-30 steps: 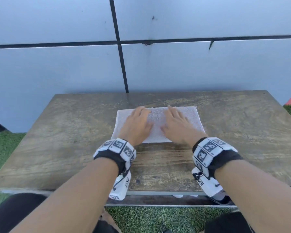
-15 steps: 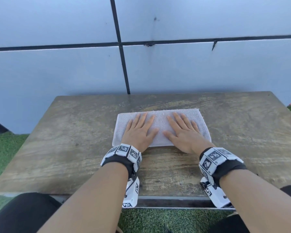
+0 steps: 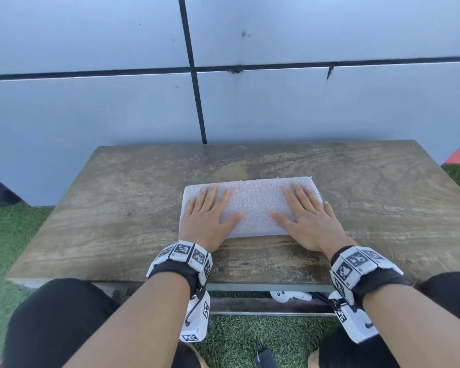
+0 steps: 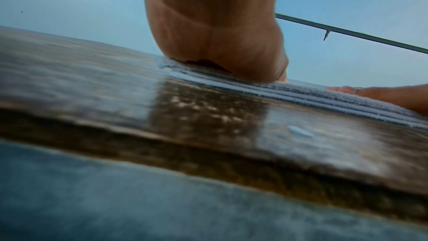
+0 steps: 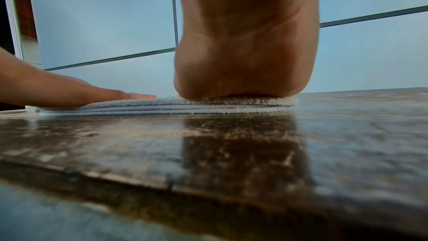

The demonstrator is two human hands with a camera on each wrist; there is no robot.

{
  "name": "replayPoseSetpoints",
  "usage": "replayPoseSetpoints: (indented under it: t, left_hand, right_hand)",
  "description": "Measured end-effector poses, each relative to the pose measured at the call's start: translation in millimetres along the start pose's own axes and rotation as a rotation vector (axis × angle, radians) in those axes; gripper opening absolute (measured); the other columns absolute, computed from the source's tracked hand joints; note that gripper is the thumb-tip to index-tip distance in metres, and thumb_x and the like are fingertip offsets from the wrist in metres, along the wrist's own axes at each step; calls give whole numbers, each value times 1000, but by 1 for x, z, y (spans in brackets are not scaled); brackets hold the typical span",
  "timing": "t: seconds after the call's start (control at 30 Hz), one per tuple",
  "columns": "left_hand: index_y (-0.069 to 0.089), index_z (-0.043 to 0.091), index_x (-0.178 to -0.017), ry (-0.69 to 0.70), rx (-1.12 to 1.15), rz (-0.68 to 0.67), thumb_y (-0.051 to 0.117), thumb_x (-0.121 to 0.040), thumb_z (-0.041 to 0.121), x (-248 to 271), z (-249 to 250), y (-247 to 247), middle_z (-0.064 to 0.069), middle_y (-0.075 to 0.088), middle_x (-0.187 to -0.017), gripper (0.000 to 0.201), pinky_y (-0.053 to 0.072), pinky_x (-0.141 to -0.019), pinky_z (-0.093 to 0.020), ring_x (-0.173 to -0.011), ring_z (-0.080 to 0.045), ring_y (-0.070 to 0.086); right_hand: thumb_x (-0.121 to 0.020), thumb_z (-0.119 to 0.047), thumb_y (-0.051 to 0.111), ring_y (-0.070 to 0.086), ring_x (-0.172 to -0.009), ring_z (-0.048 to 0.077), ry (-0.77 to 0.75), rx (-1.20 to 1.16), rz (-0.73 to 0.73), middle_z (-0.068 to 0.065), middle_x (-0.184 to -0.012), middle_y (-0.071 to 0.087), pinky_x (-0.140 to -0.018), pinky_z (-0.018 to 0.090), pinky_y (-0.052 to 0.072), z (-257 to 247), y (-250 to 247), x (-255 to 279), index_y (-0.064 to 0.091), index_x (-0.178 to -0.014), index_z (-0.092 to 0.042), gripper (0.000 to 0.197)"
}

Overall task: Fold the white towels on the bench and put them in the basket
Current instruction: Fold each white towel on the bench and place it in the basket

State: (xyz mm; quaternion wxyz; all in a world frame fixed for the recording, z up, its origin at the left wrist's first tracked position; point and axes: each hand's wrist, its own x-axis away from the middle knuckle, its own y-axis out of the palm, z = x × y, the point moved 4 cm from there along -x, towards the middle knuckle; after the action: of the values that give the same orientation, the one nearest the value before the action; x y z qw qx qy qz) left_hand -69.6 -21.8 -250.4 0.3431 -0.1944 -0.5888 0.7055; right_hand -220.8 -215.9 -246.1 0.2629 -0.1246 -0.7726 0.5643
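A white towel [image 3: 252,205], folded into a flat rectangle of several layers, lies in the middle of the wooden bench [image 3: 117,208]. My left hand [image 3: 206,216] presses flat on the towel's left end, fingers straight and spread. My right hand [image 3: 307,216] presses flat on its right end the same way. From the left wrist view the heel of my left hand [image 4: 220,47] sits on the towel [image 4: 312,94]. In the right wrist view my right palm [image 5: 243,61] bears on the layered towel [image 5: 150,106], with my left hand [image 5: 69,91] beside it. No basket is in view.
A grey panelled wall [image 3: 303,107] stands right behind the bench. Green artificial turf [image 3: 8,229] lies around it. A white object [image 3: 290,296] shows under the bench's front edge. My black-clad knees [image 3: 59,322] are against the near side.
Both hands have slid apart from the towel's middle to its two ends, flattening it. The view has tilted slightly down and closer.
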Motion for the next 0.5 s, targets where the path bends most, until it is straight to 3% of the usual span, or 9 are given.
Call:
replayPoseSetpoints:
  t: [0.27,0.37,0.4,0.43,0.5]
  left_hand:
    - [-9,45,-157,-66,14,-48,13,-91,79,25,-19,2,11,-19,-166,77,-9,-124,-48,-152,-9,-19]
    - [-7,43,-157,-114,-43,-60,12,-89,81,29,-15,-4,9,-14,-167,80,-6,-123,-53,-154,-11,-15]
    - [-5,41,-158,-138,-65,-64,13,-90,81,30,-12,-8,7,-11,-168,81,-3,-123,-54,-154,-14,-11]
    - [-1,39,-159,-159,-89,-59,14,-90,80,31,-8,-12,3,-6,-169,82,0,-122,-54,-155,-17,-6]
    - [10,31,-160,-190,-123,-17,19,-92,78,33,3,-22,-5,11,-167,83,6,-120,-53,-153,-25,8]
  right_hand:
    - [-90,-80,11,-22,-150,6,1,16,-25,-16,-162,-25,-124,49,-5,-1,3,18,-16,-156,-38,82]
    - [-93,-76,15,-23,-151,17,27,102,46,-1,-165,-22,-122,51,-7,-2,-6,17,-6,-158,-34,80]
    - [-96,-71,22,-16,-153,26,38,157,135,9,-166,-13,-121,51,-2,-5,-12,18,5,-159,-29,78]
    - [-98,-63,32,2,-151,35,34,221,243,19,-163,5,-121,51,10,-9,-20,20,20,-156,-22,71]
    - [-98,-39,48,39,-125,35,-52,319,397,18,-138,39,-105,45,39,-24,-29,27,46,-137,-14,46]
